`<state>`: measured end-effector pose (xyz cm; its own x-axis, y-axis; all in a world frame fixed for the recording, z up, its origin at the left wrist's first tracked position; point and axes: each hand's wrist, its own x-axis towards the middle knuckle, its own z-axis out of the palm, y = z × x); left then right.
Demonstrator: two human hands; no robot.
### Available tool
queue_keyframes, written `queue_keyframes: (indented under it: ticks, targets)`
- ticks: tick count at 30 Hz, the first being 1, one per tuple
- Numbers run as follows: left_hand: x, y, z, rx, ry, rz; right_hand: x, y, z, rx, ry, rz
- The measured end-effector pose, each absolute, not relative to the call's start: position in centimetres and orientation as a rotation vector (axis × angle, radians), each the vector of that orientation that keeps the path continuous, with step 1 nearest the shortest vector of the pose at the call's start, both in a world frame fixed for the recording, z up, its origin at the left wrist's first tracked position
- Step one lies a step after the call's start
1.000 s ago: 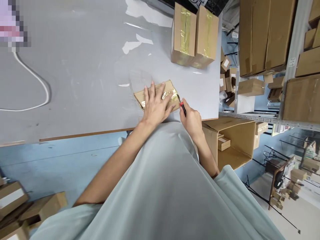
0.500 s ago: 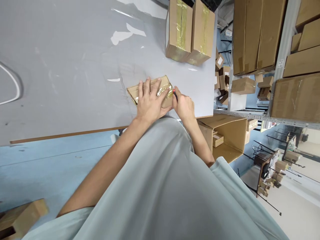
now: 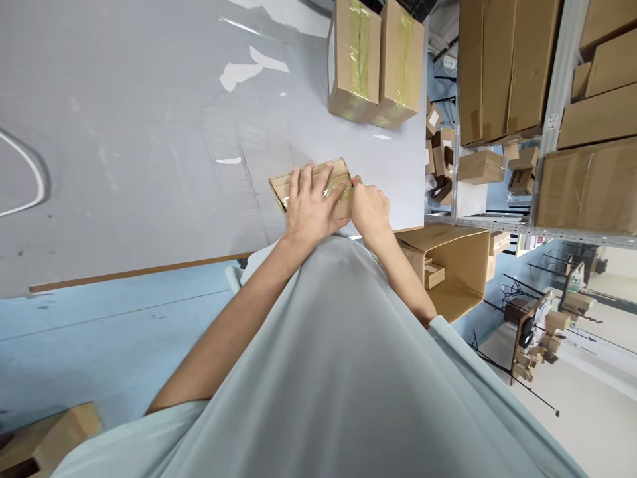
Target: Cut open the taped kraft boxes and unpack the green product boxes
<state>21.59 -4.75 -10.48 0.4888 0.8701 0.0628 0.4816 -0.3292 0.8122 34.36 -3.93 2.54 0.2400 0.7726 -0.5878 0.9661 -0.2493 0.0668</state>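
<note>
A small cardboard box (image 3: pixel 343 171) with shiny yellowish tape lies at the front edge of the grey table. My left hand (image 3: pixel 312 209) rests flat across it, fingers spread, pressing on its top and hiding much of it. At the box's right end my right hand (image 3: pixel 371 207) is closed around a slim utility knife (image 3: pixel 353 181). Only a bit of the knife's red part shows by my thumb; its handle is covered by my fingers, and the blade cannot be made out.
Two taped cartons (image 3: pixel 354 60) stand at the table's back right. White scraps (image 3: pixel 241 74) and a white cable (image 3: pixel 37 179) lie on the tabletop. Below its right edge sits a large open carton (image 3: pixel 455 265) with small boxes inside. Shelves (image 3: pixel 547 133) loaded with boxes stand at the right.
The small box and both hands have shifted slightly right. My right hand has turned, so the knife's black handle, visible before, is now hidden.
</note>
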Motion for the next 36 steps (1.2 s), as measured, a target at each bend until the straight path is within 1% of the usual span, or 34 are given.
queue_keyframes:
  ticks: [4, 9, 12, 16, 18, 20, 22, 25, 27, 29, 32, 33, 34, 36]
  targets:
    - [21.6, -4.9, -10.2, 1.980, 1.146, 0.607, 33.7, -5.1, 3.1, 2.188, 1.523, -0.594]
    - [21.7, -4.8, -10.7, 1.914, 1.165, 0.678, 34.4, -6.1, 1.1, 2.296, 1.474, -0.598]
    - [21.6, -4.6, -11.1, 1.909, 1.178, 0.707, 35.1, -6.5, 0.4, 2.344, 1.514, -0.621]
    - [21.1, -4.6, -10.6, 1.946, 1.183, 0.667, 36.5, -8.9, 1.3, 2.327, 1.595, -0.669]
    - [20.6, -4.8, -10.3, 1.968, 1.183, 0.638, 38.2, -10.1, 0.9, 2.416, 1.630, -0.650]
    - [19.7, -5.3, -10.3, 1.985, 1.191, 0.622, 40.4, -10.5, -1.3, 2.573, 1.603, -0.610]
    - [18.1, -5.9, -10.8, 1.990, 1.229, 0.625, 42.7, -10.0, -5.2, 2.672, 1.509, -0.609]
    - [14.2, -7.1, -12.5, 1.966, 1.326, 0.651, 44.9, -8.8, -11.8, 2.636, 1.313, -0.752]
    - [10.9, -8.2, -13.6, 1.931, 1.409, 0.652, 45.4, -8.4, -15.1, 2.611, 1.230, -0.858]
    - [7.8, -9.5, -14.5, 1.890, 1.512, 0.630, 45.1, -8.2, -16.8, 2.636, 1.241, -0.845]
    - [4.3, -11.8, -14.9, 1.807, 1.688, 0.600, 43.6, -7.9, -17.4, 2.705, 1.448, -0.795]
    - [3.5, -12.6, -14.9, 1.770, 1.741, 0.601, 42.8, -7.7, -17.2, 2.712, 1.523, -0.886]
    - [3.0, -13.4, -14.9, 1.723, 1.787, 0.610, 41.9, -7.4, -17.0, 2.699, 1.573, -1.066]
    - [2.2, -14.6, -14.9, 1.581, 1.852, 0.648, 39.9, -6.8, -16.3, 2.572, 1.575, -1.607]
